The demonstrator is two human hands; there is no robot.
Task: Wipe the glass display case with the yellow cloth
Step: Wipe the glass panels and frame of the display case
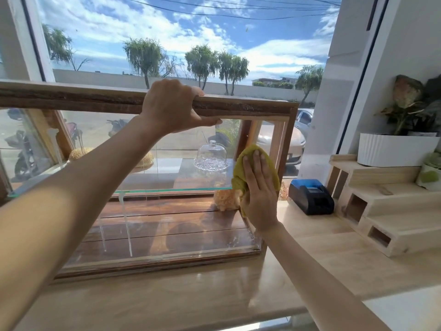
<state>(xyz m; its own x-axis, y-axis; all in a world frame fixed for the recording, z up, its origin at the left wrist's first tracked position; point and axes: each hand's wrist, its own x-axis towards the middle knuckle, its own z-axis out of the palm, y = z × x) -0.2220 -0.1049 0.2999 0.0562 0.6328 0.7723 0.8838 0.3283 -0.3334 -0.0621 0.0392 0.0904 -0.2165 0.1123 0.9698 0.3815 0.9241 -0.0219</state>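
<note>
On a wooden counter (310,271), the left hand (171,106) grips the display case (152,225) by its top rail while the right hand (259,187), fingers flat, presses the yellow cloth (243,161) against the glass at the case's right end.

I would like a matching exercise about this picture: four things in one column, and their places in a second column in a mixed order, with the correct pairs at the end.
Things:
1. yellow cloth
2. left hand
3. glass dome
4. black and blue printer

Places:
A. on the glass shelf inside the display case
B. on the wooden counter, right of the case
C. gripping the top wooden rail of the case
D. under the flat right hand, against the front glass

Pairs: 1-D, 2-C, 3-A, 4-B
</note>
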